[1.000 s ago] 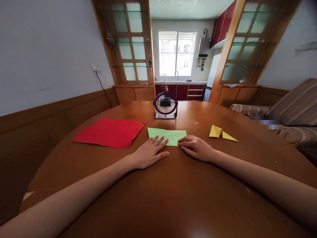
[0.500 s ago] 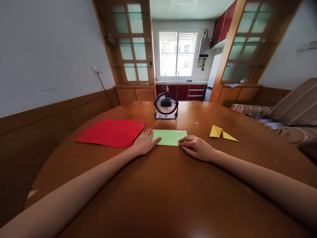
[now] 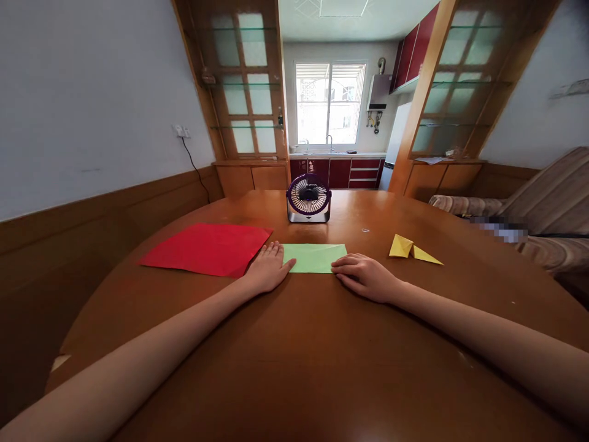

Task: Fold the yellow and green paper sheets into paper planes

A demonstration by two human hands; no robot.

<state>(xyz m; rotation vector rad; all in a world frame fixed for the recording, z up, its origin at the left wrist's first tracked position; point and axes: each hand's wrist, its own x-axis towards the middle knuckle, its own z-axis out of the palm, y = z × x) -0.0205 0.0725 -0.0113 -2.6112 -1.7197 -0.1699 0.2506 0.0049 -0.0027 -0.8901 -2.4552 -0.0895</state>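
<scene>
A light green sheet of paper (image 3: 315, 258), a wide rectangle that looks folded, lies flat on the table between my hands. My left hand (image 3: 269, 268) rests flat at its left end, fingers stretched forward and thumb at the paper's near left part. At the right end, my right hand (image 3: 363, 276) lies palm down with its fingertips on the paper's edge, fingers slightly bent and apart. Just left of my left hand is a red sheet of paper (image 3: 207, 248). A folded yellow paper piece (image 3: 407, 247) with pointed ends stands to the right of my right hand.
A small purple desk fan (image 3: 308, 196) stands on the brown table (image 3: 294, 356) beyond the green paper. To the right is a striped sofa (image 3: 547, 190). A black cord (image 3: 196, 166) hangs from a wall socket at the left.
My left hand has slid slightly left, its thumb drawing back toward the green paper's left end. My right hand stays nearly in place. The whole view has shifted a little.
</scene>
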